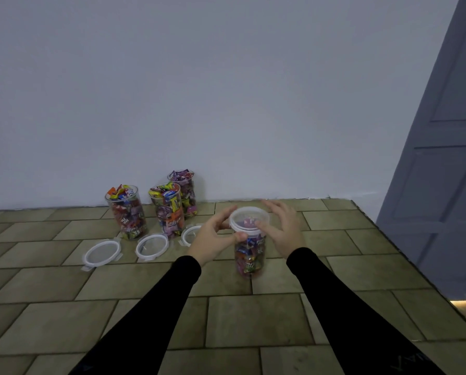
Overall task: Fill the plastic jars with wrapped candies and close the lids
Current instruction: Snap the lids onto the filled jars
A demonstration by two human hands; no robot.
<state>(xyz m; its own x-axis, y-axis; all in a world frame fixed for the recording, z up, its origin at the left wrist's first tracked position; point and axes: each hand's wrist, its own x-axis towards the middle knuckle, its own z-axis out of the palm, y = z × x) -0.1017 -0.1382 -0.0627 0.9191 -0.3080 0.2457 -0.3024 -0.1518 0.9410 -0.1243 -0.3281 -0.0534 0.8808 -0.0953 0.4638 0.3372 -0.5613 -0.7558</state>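
Observation:
A clear plastic jar [250,259] full of wrapped candies stands on the tiled floor in front of me, with a translucent lid [249,220] on top. My left hand [214,236] grips the lid's left rim, thumb on the front edge. My right hand [280,228] curls round the lid's right side, thumb on the top. Three more candy-filled jars stand open by the wall: left jar [126,212], middle jar [168,209], back jar [184,190]. Their three lids lie flat on the floor: lid one [102,253], lid two [152,246], lid three [189,234], partly hidden by my left hand.
A white wall [199,90] runs behind the jars. A grey panelled door [443,171] stands at the right. The tiled floor [253,320] spreads toward me, with a lit strip [464,303] at the door's foot.

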